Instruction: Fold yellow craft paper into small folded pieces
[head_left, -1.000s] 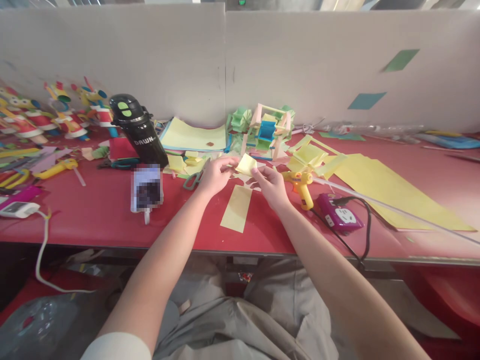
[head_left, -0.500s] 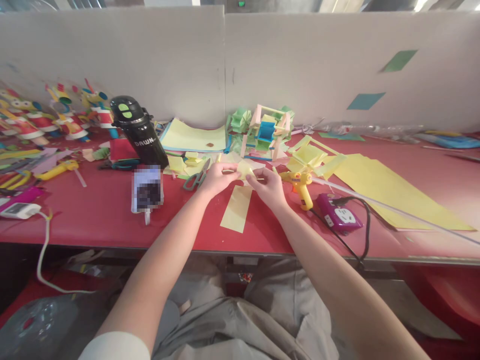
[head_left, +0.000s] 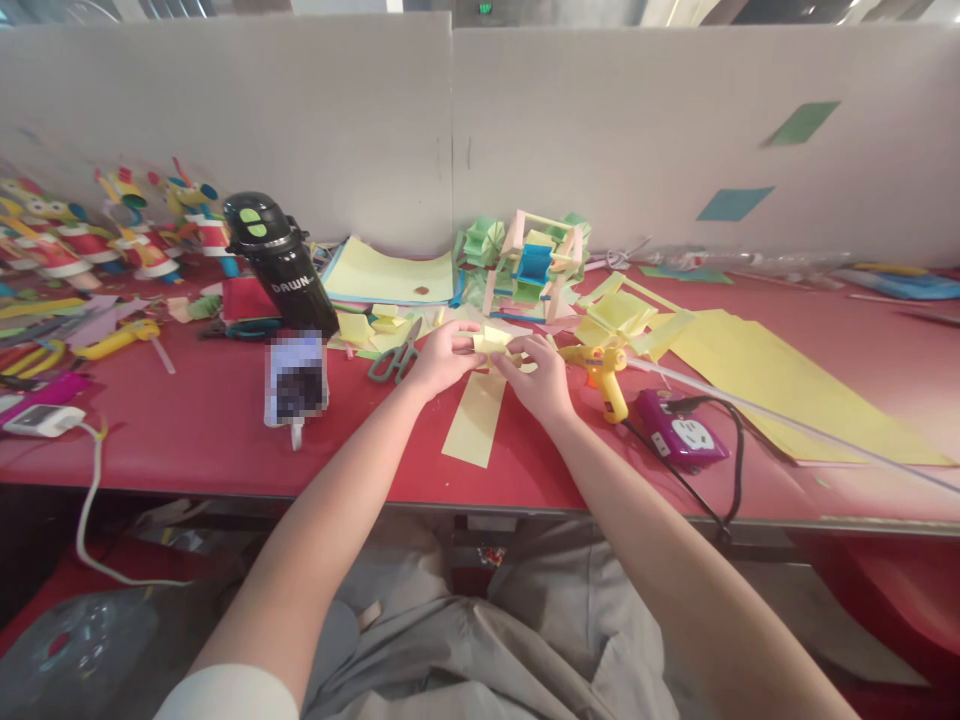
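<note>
Between my two hands is a small folded piece of pale yellow paper point(head_left: 492, 340). My left hand point(head_left: 448, 358) pinches its left side, and my right hand point(head_left: 538, 375) grips the right side, fingertips close together. Just below them a pale yellow paper strip point(head_left: 474, 425) lies flat on the red table. To the left of my left hand rest green-handled scissors point(head_left: 397, 358). Right of my right hand lies a yellow glue gun point(head_left: 606, 375). Beyond my hands stands a paper model point(head_left: 534, 262) with pink, blue and green parts.
A black bottle point(head_left: 281, 265) and a pixelated device point(head_left: 295, 380) stand at left. To the right are a purple power socket point(head_left: 684, 430) with a black cord, large yellow sheets point(head_left: 772, 385) and a folded yellow paper piece point(head_left: 619, 315). Paper figures point(head_left: 142, 235) line the far left.
The folded paper has turned in my fingers, so its upper part now stands up more. My hands have shifted only slightly; the table things stay where they were.
</note>
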